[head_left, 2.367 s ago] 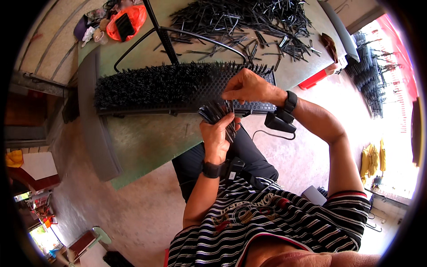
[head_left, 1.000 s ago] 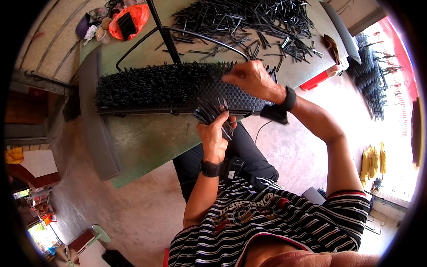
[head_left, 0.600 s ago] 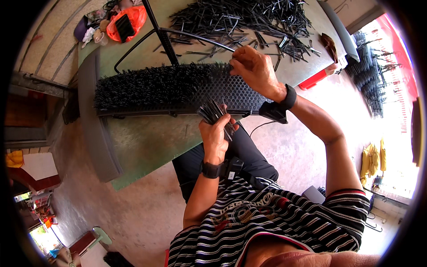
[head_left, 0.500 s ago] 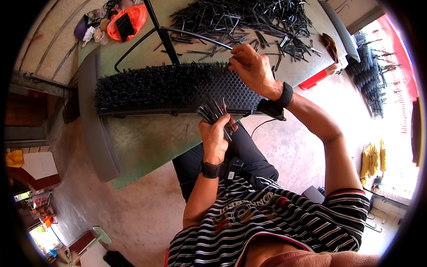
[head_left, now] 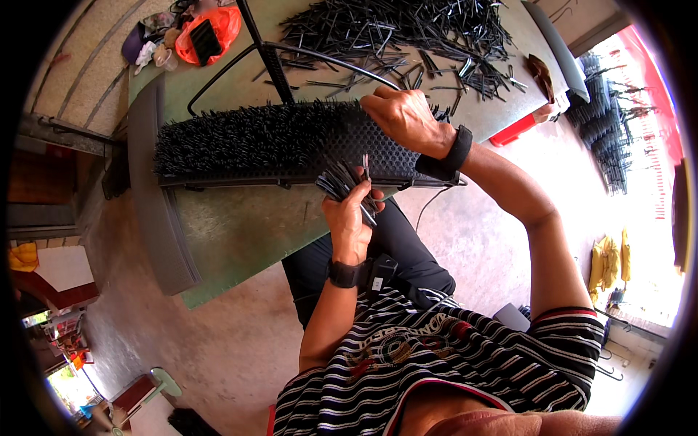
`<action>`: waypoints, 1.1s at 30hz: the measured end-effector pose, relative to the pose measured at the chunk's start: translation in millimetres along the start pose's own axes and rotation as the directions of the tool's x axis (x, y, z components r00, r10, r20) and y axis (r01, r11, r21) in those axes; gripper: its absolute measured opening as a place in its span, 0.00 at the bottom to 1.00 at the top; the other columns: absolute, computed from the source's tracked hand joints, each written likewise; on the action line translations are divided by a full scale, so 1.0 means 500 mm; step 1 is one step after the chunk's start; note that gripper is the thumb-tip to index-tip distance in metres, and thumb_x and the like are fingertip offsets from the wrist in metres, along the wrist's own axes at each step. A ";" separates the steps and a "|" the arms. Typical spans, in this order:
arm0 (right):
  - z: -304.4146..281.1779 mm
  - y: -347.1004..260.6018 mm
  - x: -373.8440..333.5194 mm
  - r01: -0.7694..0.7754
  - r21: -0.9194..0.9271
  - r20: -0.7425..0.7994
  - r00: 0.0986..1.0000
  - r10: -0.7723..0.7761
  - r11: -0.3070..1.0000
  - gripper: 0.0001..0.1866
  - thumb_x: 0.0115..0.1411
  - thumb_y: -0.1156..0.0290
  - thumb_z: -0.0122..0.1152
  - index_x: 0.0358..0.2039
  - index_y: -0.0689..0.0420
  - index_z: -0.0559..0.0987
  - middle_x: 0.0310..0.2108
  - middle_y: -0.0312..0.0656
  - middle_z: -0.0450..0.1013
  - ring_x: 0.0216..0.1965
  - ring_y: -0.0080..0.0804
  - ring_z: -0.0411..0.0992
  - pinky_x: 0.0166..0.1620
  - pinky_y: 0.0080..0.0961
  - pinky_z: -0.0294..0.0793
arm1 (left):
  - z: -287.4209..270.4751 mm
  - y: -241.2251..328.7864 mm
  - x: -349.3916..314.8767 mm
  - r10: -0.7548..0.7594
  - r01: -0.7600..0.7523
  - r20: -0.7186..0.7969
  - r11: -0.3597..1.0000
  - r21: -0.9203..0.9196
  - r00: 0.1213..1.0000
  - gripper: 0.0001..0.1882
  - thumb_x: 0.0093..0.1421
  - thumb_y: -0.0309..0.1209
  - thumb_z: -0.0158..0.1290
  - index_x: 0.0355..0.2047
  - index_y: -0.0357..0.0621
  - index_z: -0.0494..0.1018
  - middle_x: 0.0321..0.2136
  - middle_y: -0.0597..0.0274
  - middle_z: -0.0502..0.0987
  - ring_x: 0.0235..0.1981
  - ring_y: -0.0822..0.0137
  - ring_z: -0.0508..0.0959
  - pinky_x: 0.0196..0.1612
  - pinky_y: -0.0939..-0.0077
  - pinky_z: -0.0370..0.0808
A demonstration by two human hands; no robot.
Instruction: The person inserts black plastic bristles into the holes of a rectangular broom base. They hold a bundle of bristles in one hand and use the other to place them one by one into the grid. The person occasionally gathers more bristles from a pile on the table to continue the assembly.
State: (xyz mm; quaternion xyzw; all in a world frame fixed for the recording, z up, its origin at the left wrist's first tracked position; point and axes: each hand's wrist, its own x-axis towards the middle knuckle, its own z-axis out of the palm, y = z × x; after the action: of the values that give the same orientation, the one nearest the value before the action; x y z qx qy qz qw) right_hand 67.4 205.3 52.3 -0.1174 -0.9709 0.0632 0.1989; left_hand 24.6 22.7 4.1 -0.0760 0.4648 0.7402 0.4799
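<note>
My left hand (head_left: 349,221) is closed around a bundle of thin black strips (head_left: 339,182), held at the near edge of a long black panel. The panel's left part carries dense black bristles (head_left: 233,142); its right part is a bare perforated grid (head_left: 385,156). Over the far side of that grid, where bristles meet open holes, is my right hand (head_left: 407,120), fingers curled and pressed together. Whatever is between those fingertips is hidden.
A large pile of loose black strips (head_left: 407,36) covers the far part of the table (head_left: 240,240). A black metal frame (head_left: 275,73) rises behind the panel. At the far left lie an orange plastic bag (head_left: 227,27) and a phone (head_left: 206,43). Dark bristled pieces (head_left: 600,109) stand at right.
My right hand has moved slightly left and toward the panel, and its wrist has turned. The left hand stays near its place, the bundle shifting a little in its grip.
</note>
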 end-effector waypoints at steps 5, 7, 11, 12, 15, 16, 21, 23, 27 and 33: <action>0.003 0.019 0.023 0.131 -0.031 0.046 0.991 -0.129 0.991 0.02 0.48 0.76 0.55 0.24 0.59 0.72 0.22 0.44 0.69 0.22 0.45 0.70 0.21 0.36 0.67 | 0.002 -0.003 -0.002 0.003 -0.003 0.008 1.000 0.006 1.000 0.12 0.51 0.20 0.55 0.38 0.38 0.74 0.28 0.60 0.77 0.21 0.66 0.78 0.21 0.73 0.76; 0.003 0.012 0.031 0.202 -0.050 0.019 0.979 -0.201 0.978 0.06 0.52 0.72 0.57 0.22 0.59 0.73 0.18 0.44 0.69 0.19 0.45 0.70 0.19 0.34 0.66 | 0.001 -0.004 -0.001 0.004 -0.004 0.007 1.000 0.007 1.000 0.12 0.51 0.20 0.55 0.38 0.38 0.74 0.29 0.60 0.77 0.22 0.65 0.78 0.21 0.73 0.76; -0.044 -0.026 -0.005 -0.152 0.172 0.086 0.987 0.139 0.973 0.17 0.53 0.62 0.64 0.16 0.62 0.76 0.11 0.44 0.70 0.14 0.38 0.70 0.19 0.26 0.69 | 0.006 0.001 -0.005 0.009 -0.010 0.024 1.000 0.027 1.000 0.12 0.52 0.20 0.55 0.39 0.38 0.74 0.29 0.60 0.77 0.23 0.65 0.78 0.22 0.71 0.77; -0.050 -0.032 -0.017 -0.257 0.304 0.253 0.950 0.182 0.917 0.17 0.53 0.63 0.63 0.16 0.63 0.76 0.11 0.44 0.71 0.14 0.35 0.71 0.18 0.25 0.69 | 0.009 0.000 -0.006 0.009 -0.010 0.016 1.000 0.012 1.000 0.12 0.52 0.20 0.55 0.38 0.38 0.73 0.29 0.60 0.77 0.22 0.65 0.78 0.22 0.72 0.77; -0.050 -0.033 -0.051 -0.571 0.499 0.610 0.766 0.204 0.652 0.12 0.54 0.69 0.59 0.22 0.66 0.79 0.16 0.42 0.74 0.15 0.21 0.72 0.18 0.17 0.70 | 0.020 -0.006 -0.005 0.017 -0.017 0.015 1.000 0.000 1.000 0.11 0.52 0.18 0.55 0.37 0.37 0.73 0.28 0.59 0.76 0.22 0.66 0.78 0.21 0.73 0.76; -0.053 -0.027 -0.058 -0.615 0.556 0.587 0.767 0.259 0.559 0.11 0.54 0.69 0.59 0.23 0.66 0.79 0.17 0.42 0.74 0.15 0.21 0.72 0.18 0.17 0.71 | 0.025 -0.010 -0.006 0.025 -0.026 0.027 1.000 0.017 0.999 0.11 0.52 0.17 0.55 0.38 0.37 0.73 0.28 0.60 0.76 0.22 0.66 0.78 0.22 0.73 0.76; -0.069 -0.013 -0.061 -0.706 0.555 0.625 0.703 0.339 0.440 0.11 0.55 0.71 0.59 0.29 0.69 0.77 0.21 0.42 0.75 0.17 0.23 0.74 0.18 0.16 0.72 | 0.027 -0.019 -0.006 0.020 -0.027 0.087 0.997 0.076 0.996 0.14 0.52 0.18 0.56 0.39 0.38 0.72 0.29 0.60 0.76 0.25 0.64 0.79 0.25 0.70 0.79; -0.071 -0.027 -0.063 -0.674 0.523 0.663 0.706 0.248 0.521 0.10 0.57 0.72 0.58 0.29 0.69 0.77 0.20 0.43 0.75 0.18 0.23 0.75 0.18 0.16 0.73 | 0.034 -0.022 -0.005 0.008 -0.013 0.091 0.998 0.061 0.996 0.13 0.52 0.18 0.56 0.40 0.38 0.72 0.28 0.60 0.76 0.25 0.64 0.79 0.25 0.70 0.79; -0.062 -0.014 -0.058 -0.664 0.631 0.520 0.746 0.416 0.401 0.08 0.58 0.76 0.55 0.33 0.69 0.76 0.22 0.43 0.75 0.21 0.24 0.76 0.23 0.16 0.75 | 0.026 -0.031 0.004 0.061 -0.066 0.094 0.997 0.046 0.994 0.14 0.51 0.18 0.55 0.40 0.37 0.72 0.29 0.60 0.76 0.25 0.65 0.79 0.24 0.71 0.79; -0.041 0.018 -0.036 -0.320 0.763 -0.041 0.843 0.536 0.562 0.09 0.57 0.76 0.55 0.36 0.66 0.71 0.23 0.44 0.77 0.25 0.26 0.77 0.27 0.19 0.75 | 0.026 -0.010 -0.009 0.069 -0.075 0.059 0.991 0.109 0.996 0.14 0.51 0.17 0.54 0.40 0.35 0.72 0.30 0.59 0.76 0.23 0.66 0.78 0.22 0.71 0.78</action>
State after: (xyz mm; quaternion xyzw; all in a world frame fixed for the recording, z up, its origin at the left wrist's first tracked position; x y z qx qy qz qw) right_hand 93.5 211.1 63.1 -0.2696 -0.7668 0.4754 0.3366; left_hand 35.4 30.3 10.6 -0.0121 0.4941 0.7320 0.4690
